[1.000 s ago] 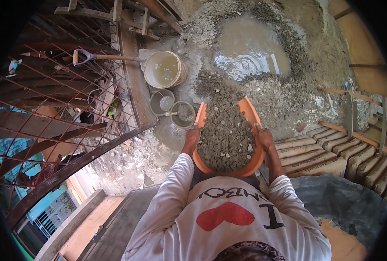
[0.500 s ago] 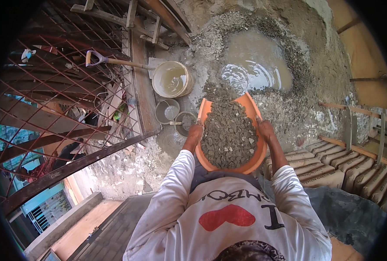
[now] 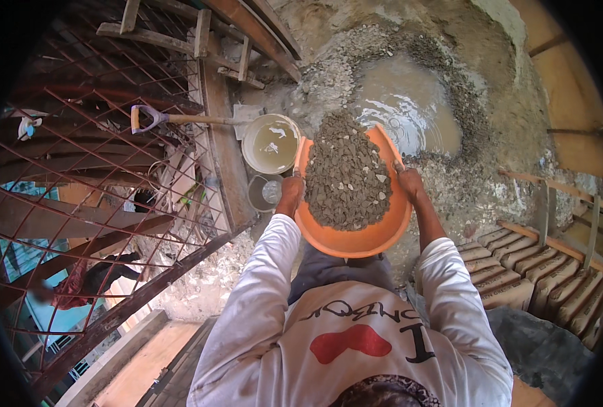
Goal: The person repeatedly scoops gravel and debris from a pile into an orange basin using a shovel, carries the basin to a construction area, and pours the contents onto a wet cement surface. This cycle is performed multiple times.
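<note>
An orange plastic scoop-like basin (image 3: 353, 244), open on its far side, is held out in front of my body. My left hand (image 3: 290, 195) is closed round its left rim, and my right hand (image 3: 411, 183) grips the right rim. Damp grey gravel (image 3: 345, 180) is heaped inside and reaches past the open far edge, while the near wall is bare. Just beyond lies a puddle of muddy water (image 3: 417, 102), rippling, ringed by gravel (image 3: 356, 51).
To the left stand a bucket of cloudy water (image 3: 271, 161) and a smaller pail (image 3: 255, 193), partly behind my left hand. A shovel (image 3: 200, 120) rests across the bucket's far side. A red metal grille (image 3: 111, 285) borders the left; stacked paper sacks (image 3: 518, 278) lie at right.
The basin has tipped forward and moved slightly left and away from me. Its gravel has slid toward the open edge, baring the near wall. Behind the grille, a person has shifted.
</note>
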### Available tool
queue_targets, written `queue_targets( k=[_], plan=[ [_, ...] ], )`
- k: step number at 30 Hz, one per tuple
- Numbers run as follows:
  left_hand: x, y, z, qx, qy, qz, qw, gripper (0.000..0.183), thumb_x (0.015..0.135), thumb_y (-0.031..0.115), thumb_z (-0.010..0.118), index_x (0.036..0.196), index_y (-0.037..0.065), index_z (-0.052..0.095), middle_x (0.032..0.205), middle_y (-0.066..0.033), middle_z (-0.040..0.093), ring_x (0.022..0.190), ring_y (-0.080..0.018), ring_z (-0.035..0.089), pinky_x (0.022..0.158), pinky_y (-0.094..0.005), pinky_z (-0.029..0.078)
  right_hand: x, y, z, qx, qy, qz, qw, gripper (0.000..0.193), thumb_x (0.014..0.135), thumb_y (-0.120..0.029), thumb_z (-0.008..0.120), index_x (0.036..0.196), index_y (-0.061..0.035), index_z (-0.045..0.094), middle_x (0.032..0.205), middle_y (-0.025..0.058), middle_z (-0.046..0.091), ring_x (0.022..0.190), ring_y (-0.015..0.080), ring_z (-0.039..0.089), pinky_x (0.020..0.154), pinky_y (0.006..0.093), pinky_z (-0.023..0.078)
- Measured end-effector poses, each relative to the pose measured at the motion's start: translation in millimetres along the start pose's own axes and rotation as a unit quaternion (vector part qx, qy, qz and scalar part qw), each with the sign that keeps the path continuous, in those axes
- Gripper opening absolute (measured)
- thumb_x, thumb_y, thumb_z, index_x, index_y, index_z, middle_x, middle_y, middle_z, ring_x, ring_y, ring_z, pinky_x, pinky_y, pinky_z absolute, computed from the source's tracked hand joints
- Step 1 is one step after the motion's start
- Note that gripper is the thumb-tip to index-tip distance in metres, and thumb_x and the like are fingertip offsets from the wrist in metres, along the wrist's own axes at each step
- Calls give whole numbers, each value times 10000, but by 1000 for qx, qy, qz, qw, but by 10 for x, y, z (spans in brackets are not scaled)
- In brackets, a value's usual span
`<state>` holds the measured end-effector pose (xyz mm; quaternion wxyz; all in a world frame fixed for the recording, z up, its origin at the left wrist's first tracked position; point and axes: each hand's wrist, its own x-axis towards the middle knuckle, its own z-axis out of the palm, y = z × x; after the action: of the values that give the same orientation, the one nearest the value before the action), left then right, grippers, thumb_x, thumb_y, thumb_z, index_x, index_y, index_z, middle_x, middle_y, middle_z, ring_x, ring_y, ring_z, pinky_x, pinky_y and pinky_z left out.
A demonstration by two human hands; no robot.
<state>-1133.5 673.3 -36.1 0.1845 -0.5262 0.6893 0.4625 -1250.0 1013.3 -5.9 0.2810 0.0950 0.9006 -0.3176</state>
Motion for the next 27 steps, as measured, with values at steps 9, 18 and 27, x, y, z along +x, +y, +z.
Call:
queue_targets(
  k=[9,18,27],
  plan=[
    [63,-818,258,127,-49,-67,988,742,983,580,365,1126,-110,598,1136,-256,637,995,-393,624,833,-464,466,-193,750,472,-52,-72,39,995,605,970,-435,442,1025,141,620,881,330,637,872,477,620,758,501,478],
    [35,-1501,792,76,-107,-91,987,604,999,465,379,1106,-80,618,1073,-254,655,969,-402,631,823,-467,482,-317,2335,675,-301,-129,-248,912,324,913,-131,463,1146,79,543,644,121,625,558,316,603,539,407,480],
    [-617,-1609,1189,61,-192,-89,975,211,897,147,587,903,-43,677,863,-183,693,744,-285,673,619,-411,524,-835,3340,277,-163,-157,-145,963,288,936,-181,508,1075,66,562,683,82,605,596,201,582,536,333,465]
  ],
)
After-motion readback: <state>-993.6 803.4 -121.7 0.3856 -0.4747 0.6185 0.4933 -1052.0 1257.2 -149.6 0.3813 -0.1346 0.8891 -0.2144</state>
